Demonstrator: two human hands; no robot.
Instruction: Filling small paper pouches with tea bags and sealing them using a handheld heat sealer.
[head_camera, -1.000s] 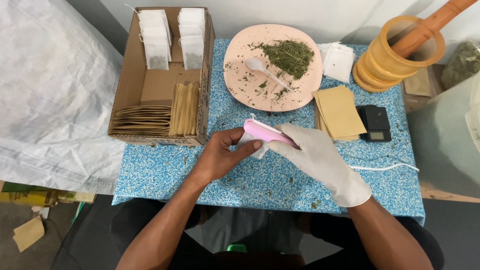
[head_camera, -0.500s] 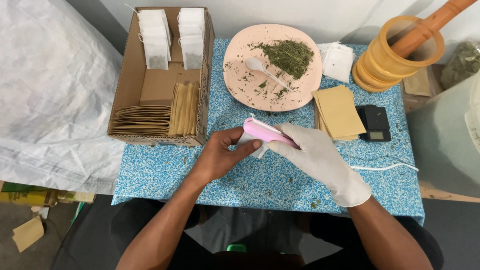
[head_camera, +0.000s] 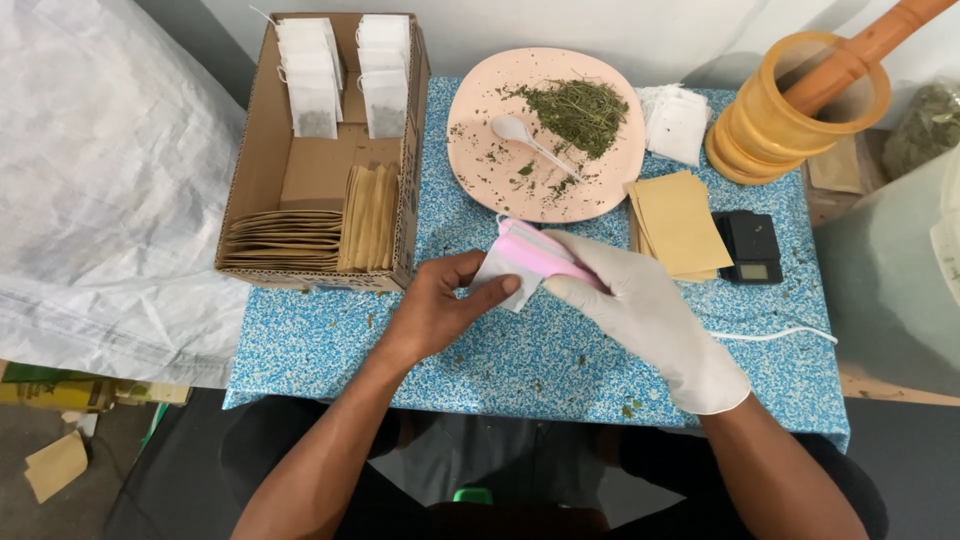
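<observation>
Evenly bright, soft daylight. Faint shadows falling toward 5 o'clock under the plate (head_camera: 470, 150). Sharp centre, slight wide-angle bending at edges. No glare.

Bare left hand (head_camera: 440, 305) pinching white sachet (head_camera: 497, 277), gloved right hand (head_camera: 640, 310) clamping pink sealer (head_camera: 540, 252)

matt cardboard box (head_camera: 300, 185), glossy pink plate (head_camera: 480, 150), smooth wooden mortar (head_camera: 770, 115), speckled tablecloth (head_camera: 520, 355)

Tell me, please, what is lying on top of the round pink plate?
On the pink plate lie a heap of dried green herb, scattered crumbs and a white spoon. Whatever is under the heap is hidden.
</observation>
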